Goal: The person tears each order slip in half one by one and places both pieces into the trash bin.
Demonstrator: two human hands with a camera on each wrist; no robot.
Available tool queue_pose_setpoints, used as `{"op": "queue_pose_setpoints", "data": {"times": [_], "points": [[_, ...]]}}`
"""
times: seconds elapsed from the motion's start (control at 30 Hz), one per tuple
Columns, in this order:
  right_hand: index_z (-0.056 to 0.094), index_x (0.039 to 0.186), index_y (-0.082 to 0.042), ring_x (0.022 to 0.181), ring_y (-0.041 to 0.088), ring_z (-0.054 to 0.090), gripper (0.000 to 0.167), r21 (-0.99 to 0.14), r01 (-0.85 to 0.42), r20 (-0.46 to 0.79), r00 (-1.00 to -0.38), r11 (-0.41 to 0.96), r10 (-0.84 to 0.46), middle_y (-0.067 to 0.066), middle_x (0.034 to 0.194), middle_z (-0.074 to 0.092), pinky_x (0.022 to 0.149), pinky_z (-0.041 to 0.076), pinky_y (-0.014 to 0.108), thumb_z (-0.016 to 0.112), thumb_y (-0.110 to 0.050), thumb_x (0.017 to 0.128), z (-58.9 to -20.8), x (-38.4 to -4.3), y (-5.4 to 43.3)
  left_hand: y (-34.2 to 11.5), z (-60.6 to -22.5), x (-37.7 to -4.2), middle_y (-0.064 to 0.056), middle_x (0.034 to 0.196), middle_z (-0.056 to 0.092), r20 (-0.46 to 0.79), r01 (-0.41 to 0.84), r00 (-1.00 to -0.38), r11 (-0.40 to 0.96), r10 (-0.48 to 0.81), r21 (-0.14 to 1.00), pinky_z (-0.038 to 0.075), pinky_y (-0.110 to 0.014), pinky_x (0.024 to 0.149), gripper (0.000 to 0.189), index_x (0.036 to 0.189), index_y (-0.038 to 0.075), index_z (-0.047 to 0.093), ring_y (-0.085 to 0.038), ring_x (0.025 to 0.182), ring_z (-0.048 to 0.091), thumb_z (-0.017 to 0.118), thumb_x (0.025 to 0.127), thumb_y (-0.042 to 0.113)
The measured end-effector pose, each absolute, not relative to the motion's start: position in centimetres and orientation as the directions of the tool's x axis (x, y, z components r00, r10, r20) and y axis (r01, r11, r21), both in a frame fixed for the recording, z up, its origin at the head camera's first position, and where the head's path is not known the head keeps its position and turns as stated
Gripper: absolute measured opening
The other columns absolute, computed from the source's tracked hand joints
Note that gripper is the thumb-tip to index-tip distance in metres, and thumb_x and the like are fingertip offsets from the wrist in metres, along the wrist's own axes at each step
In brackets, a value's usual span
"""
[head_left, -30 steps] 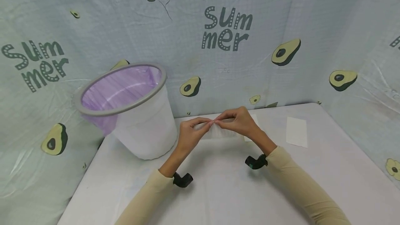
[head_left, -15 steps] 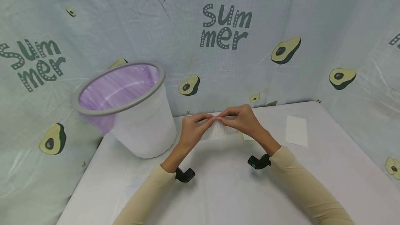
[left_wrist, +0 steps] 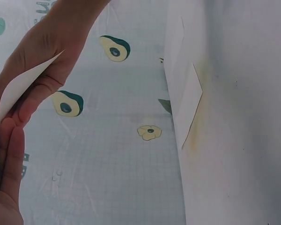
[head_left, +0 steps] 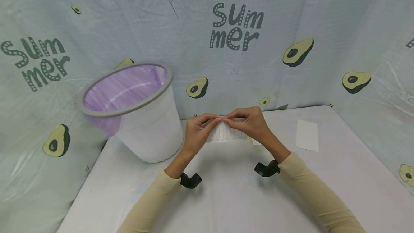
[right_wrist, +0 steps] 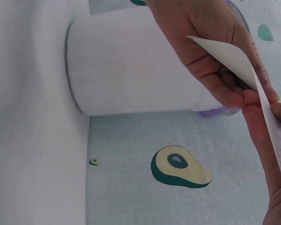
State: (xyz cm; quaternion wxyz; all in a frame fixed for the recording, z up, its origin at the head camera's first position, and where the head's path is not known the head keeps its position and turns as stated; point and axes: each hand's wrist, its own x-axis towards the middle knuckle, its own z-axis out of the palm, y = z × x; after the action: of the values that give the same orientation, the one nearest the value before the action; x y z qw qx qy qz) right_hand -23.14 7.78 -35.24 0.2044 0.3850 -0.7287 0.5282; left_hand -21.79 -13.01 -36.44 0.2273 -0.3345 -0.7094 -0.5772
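Observation:
In the head view a strip of white paper printed with thin lines and small marks along its lower edge hangs upright over the table. My left hand pinches its top edge between thumb and fingers. Close beside it, my right hand pinches the same edge, and the fingertips of both hands meet near the middle. The left wrist view shows the paper bent outward at one end past the hands. From the right wrist, the paper likewise curves away, with the lined face turned to one side.
A white bin with a grey rim and purple liner stands on the table at the left. One blank white sheet lies at the right, and another sheet shows partly behind the right wrist. A printed curtain hangs behind the table.
Both hands have risen slightly, still pinching the paper. Its printed lines have turned into clearer view. The bin and the sheet at the right have stayed put.

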Motion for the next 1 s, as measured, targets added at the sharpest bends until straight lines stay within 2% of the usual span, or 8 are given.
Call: {"op": "queue_pose_setpoints", "data": {"times": [0.2,0.4,0.63,0.77,1.0], "points": [[0.081,0.091,0.0,0.074,0.019,0.075,0.008,-0.605,-0.786,0.717,-0.607,0.128,-0.343,0.012,0.083,0.077,0.067,0.059,0.023,0.079,0.005,0.085,-35.1,-23.1,7.5,-13.2,-36.4,-21.7,-0.016,0.092,0.077,0.711,0.733,-0.679,0.103,0.182,0.673,0.058,-0.022,0.079,0.007,0.096,-0.003,0.077,-0.023,0.088,0.075,0.073,0.091,-0.003],[0.081,0.092,-0.001,0.075,0.016,0.075,0.01,-0.569,-0.813,0.735,-0.57,0.122,-0.367,0.01,0.085,0.078,0.066,0.059,0.024,0.08,0.005,0.084,-34.7,-23.1,7.2,-13.5,-36.2,-21.8,-0.018,0.09,0.076,0.746,0.764,-0.645,0.101,0.167,0.638,0.057,-0.021,0.077,0.009,0.094,-0.006,0.076,-0.021,0.085,0.074,0.072,0.088,-0.01],[0.081,0.094,-0.002,0.076,0.013,0.075,0.01,-0.615,-0.781,0.699,-0.605,0.113,-0.381,0.01,0.087,0.078,0.067,0.059,0.025,0.078,0.003,0.086,-34.6,-22.9,7.1,-13.8,-36.2,-21.7,-0.018,0.088,0.076,0.728,0.746,-0.666,0.12,0.163,0.655,0.055,-0.019,0.069,0.005,0.092,-0.006,0.076,-0.013,0.078,0.072,0.072,0.09,-0.007],[0.081,0.096,-0.002,0.078,0.013,0.075,0.01,-0.618,-0.778,0.682,-0.603,0.115,-0.413,0.009,0.088,0.078,0.069,0.06,0.026,0.077,0.003,0.087,-34.6,-23.1,7.0,-14.0,-35.4,-21.0,-0.02,0.085,0.075,0.744,0.764,-0.645,0.16,0.174,0.625,0.052,-0.016,0.065,0.004,0.09,-0.008,0.075,-0.018,0.072,0.071,0.072,0.09,-0.007],[0.081,0.099,-0.008,0.083,0.015,0.074,0.015,-0.556,-0.82,0.695,-0.549,0.136,-0.464,0.003,0.092,0.078,0.073,0.059,0.027,0.079,0.0,0.087,-34.2,-23.5,6.8,-14.7,-33.0,-19.1,-0.021,0.084,0.075,0.762,0.791,-0.611,0.193,0.214,0.58,0.054,-0.016,0.07,0.003,0.09,-0.011,0.074,-0.029,0.074,0.073,0.071,0.089,-0.009]]}}
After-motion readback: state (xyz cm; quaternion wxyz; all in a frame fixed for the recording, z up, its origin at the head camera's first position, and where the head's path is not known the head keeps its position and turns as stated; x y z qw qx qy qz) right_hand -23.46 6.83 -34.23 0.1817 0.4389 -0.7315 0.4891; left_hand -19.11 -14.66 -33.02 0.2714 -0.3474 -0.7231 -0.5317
